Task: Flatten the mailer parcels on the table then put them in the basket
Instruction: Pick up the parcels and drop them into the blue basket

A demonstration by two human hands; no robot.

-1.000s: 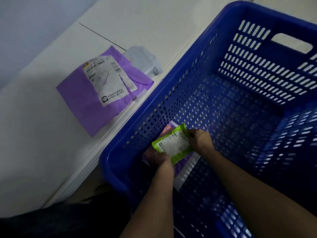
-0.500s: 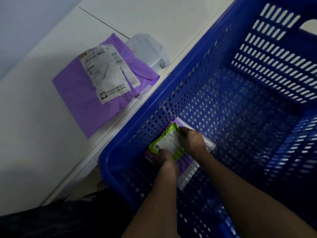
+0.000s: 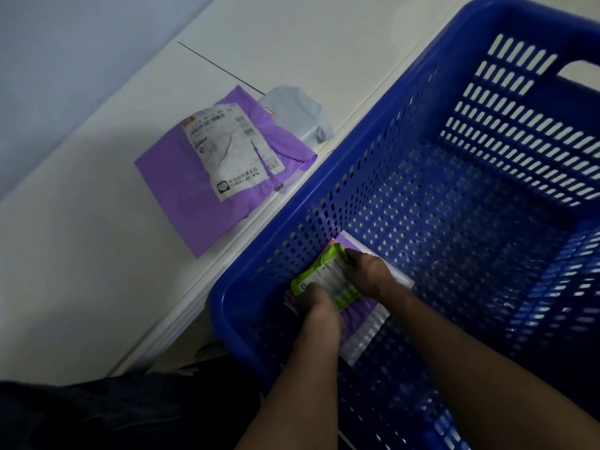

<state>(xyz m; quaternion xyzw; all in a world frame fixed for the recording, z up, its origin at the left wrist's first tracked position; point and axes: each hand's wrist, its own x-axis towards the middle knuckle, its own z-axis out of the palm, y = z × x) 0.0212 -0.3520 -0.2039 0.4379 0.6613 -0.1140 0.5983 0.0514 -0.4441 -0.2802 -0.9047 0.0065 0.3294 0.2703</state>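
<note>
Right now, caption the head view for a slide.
Left hand and right hand hold a green mailer in the blue basket; purple mailer on table.

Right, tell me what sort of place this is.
Probably a parcel sorting station: a purple mailer with a shipping label lies on a white table; the left hand and right hand hold a green mailer inside a blue basket beside it.

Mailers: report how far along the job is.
Done: a padded mailer lies in the basket. In hand: the left hand and right hand hold the green mailer on top of it. Left: the purple mailer and the grey mailer lie on the table.
</note>
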